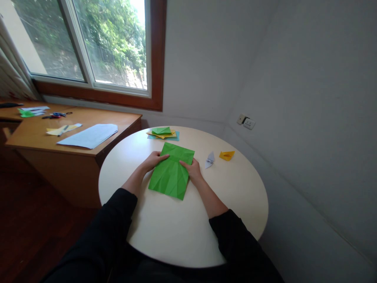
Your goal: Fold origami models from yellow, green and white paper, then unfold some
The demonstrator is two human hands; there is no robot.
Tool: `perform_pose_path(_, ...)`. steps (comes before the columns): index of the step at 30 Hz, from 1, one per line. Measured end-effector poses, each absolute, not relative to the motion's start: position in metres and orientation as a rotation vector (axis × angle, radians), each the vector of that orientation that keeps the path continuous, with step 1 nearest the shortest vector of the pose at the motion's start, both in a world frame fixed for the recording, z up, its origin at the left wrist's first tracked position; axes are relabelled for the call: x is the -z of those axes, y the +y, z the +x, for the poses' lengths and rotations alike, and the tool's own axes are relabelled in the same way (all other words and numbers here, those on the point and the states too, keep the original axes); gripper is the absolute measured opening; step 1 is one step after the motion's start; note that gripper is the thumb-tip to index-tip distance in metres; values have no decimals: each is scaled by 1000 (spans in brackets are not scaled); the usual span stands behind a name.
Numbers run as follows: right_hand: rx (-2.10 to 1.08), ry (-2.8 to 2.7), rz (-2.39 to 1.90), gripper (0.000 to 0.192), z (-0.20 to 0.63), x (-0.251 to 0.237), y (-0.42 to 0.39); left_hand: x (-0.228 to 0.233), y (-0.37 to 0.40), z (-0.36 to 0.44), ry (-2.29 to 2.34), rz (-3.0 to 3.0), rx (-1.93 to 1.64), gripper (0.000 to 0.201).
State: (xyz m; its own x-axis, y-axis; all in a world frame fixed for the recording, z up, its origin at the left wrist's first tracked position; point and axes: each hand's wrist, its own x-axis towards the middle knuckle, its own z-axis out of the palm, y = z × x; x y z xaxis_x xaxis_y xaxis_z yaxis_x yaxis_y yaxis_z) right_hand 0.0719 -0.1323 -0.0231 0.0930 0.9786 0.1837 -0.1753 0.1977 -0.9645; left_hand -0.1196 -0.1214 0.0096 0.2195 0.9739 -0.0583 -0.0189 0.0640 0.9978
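A creased sheet of green paper (171, 175) is held between my two hands over the round white table. My left hand (153, 160) grips its left edge, thumb on top and the other fingers mostly hidden beneath. On the opposite edge, my right hand (192, 169) pinches the sheet the same way, thumb pointing inward. Fold lines fan across the lower part of the paper. To the right of my right hand lie a small white folded paper piece (210, 160) and a yellow folded paper piece (227, 155).
Behind the sheet, a pile of coloured paper (163, 133) lies near the far rim of the round table (176, 232). A wooden desk (79, 114) at left carries white sheets (90, 136), scissors (57, 114) and paper scraps. A wall with a socket (249, 123) stands at right.
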Motion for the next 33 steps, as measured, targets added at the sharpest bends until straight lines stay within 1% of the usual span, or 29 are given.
perform_pose_path(9,-1079,-1120,-981,46,72,23,-131,-16,-126,-118,1113,1251,-1044,38)
perform_pose_path(17,-1072,-1124,-995,46,72,21,-132,-18,-127,-118,1098,1279,-1078,44)
perform_pose_path(33,-1123,-1090,-967,44,70,18,-133,-18,-124,-119,1069,1201,-1138,40)
